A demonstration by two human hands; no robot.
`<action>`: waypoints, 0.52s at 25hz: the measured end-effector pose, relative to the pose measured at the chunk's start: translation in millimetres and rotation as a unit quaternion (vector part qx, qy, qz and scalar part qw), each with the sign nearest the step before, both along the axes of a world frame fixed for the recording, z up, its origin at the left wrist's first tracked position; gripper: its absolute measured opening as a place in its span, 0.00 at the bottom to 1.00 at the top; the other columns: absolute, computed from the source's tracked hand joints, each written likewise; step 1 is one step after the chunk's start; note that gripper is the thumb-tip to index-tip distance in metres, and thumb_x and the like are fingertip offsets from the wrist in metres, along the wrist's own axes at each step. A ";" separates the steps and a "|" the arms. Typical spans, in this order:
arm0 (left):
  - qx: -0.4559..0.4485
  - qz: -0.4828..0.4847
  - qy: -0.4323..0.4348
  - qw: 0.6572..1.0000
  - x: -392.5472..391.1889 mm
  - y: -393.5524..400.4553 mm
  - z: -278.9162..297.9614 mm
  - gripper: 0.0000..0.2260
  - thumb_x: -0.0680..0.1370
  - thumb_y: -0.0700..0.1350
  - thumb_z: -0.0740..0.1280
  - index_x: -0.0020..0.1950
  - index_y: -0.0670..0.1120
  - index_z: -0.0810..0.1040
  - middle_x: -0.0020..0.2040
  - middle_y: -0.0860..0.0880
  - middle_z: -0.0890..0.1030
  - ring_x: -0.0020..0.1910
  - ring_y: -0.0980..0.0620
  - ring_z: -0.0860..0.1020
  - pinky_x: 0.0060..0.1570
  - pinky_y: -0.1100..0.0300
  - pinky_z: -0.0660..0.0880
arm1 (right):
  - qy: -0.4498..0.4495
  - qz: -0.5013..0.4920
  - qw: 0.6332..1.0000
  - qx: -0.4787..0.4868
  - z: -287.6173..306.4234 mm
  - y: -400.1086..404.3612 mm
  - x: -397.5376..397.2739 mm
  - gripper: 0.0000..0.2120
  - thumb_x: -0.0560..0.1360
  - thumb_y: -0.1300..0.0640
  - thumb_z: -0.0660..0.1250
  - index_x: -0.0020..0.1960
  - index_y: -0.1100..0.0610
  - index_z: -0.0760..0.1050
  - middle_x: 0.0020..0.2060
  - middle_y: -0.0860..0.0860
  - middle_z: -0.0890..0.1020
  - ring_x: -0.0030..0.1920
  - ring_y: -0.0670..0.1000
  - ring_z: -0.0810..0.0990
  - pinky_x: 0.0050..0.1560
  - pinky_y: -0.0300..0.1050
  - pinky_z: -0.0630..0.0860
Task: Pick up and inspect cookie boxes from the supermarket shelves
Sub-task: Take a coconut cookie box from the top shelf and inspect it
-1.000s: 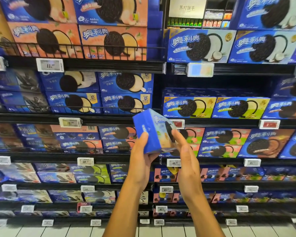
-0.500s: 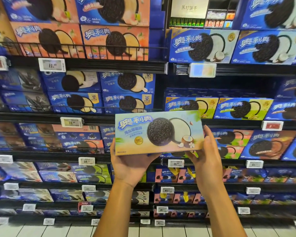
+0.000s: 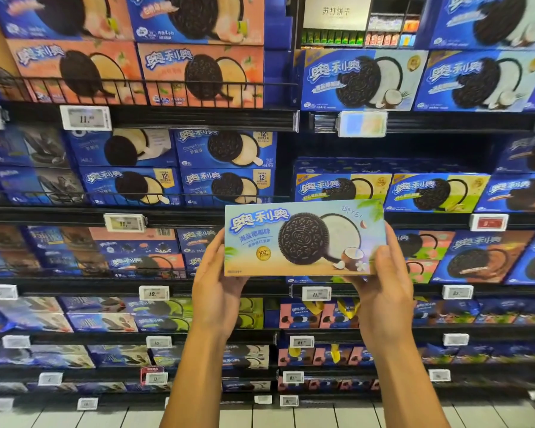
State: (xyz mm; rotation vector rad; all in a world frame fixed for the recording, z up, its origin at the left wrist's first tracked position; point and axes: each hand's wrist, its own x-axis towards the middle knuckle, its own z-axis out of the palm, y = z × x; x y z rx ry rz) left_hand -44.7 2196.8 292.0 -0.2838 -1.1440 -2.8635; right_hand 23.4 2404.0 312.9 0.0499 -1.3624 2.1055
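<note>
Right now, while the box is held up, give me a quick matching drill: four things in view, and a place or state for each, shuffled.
Things:
1. cookie box
2. left hand
3. right hand
4. peach-orange boxes

Places or states:
A. grips the box's right end
B. top shelf, behind a wire rail
C. held level, front toward the camera
D. grips the box's left end

Pairs: 1-C, 2-D, 3-A, 4-B

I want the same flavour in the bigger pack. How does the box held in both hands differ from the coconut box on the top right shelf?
The held box has a pale sky-and-sand front; the shelf box is dark blue at its left. The held box is gripped at its ends by the left hand and right hand; the shelf box stands in its row. Both show a dark cookie, white cream and coconut.
</note>
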 end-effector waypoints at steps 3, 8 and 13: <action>-0.036 0.000 0.026 0.999 5.0 -3.9 6.6 0.19 0.79 0.52 0.62 0.69 0.47 0.75 0.63 0.45 0.81 0.57 0.48 0.81 0.49 0.53 0.81 | -0.002 0.007 1.000 -0.008 -0.8 -2.4 -2.5 0.22 0.77 0.48 0.62 0.71 0.43 0.71 0.64 0.49 0.82 0.56 0.48 0.84 0.49 0.43 0.82; -0.080 0.054 0.058 0.994 6.4 -11.7 10.5 0.19 0.74 0.47 0.69 0.66 0.50 0.76 0.59 0.49 0.83 0.55 0.53 0.82 0.47 0.59 0.80 | -0.023 0.012 0.999 0.020 -4.2 7.9 -6.9 0.17 0.79 0.56 0.65 0.65 0.42 0.78 0.63 0.48 0.82 0.60 0.48 0.82 0.54 0.42 0.80; -0.167 0.139 0.123 0.968 4.1 -19.8 15.4 0.19 0.77 0.42 0.66 0.66 0.55 0.75 0.61 0.57 0.82 0.63 0.57 0.78 0.58 0.64 0.76 | -0.005 -0.029 0.991 0.131 2.4 20.9 -6.6 0.23 0.74 0.64 0.71 0.63 0.43 0.78 0.56 0.40 0.85 0.58 0.42 0.82 0.53 0.35 0.79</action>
